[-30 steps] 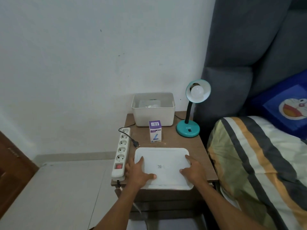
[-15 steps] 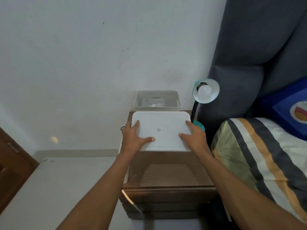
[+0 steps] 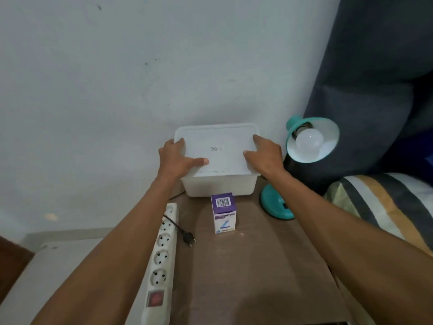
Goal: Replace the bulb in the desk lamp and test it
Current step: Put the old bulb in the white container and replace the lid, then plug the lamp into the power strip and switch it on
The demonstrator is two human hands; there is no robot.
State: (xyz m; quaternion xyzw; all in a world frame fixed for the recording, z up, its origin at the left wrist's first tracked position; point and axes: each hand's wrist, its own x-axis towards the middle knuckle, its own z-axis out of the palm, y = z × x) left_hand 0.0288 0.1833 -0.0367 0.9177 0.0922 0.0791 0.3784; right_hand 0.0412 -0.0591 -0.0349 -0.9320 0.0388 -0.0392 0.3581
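Observation:
A teal desk lamp [image 3: 278, 205] stands at the back right of the wooden nightstand [image 3: 257, 266], its shade tilted toward me with a white bulb [image 3: 309, 140] screwed in and unlit. A purple-and-white bulb box [image 3: 223, 213] stands upright in the middle. The lamp's black plug [image 3: 188, 239] lies loose beside the white power strip [image 3: 161, 259]. My left hand [image 3: 177, 160] and my right hand [image 3: 264, 154] grip the two sides of a white lid [image 3: 220, 148], which sits on top of the white storage box [image 3: 218, 186] against the wall.
The white wall rises right behind the storage box. A grey padded headboard [image 3: 375, 78] and a striped pillow [image 3: 386, 202] crowd the right side. The power strip runs along the nightstand's left edge, with a red switch [image 3: 154, 299] at its near end.
Both hands lifted the lid off the nightstand's front and carried it back over the storage box, where it now rests. My view moved closer to the table.

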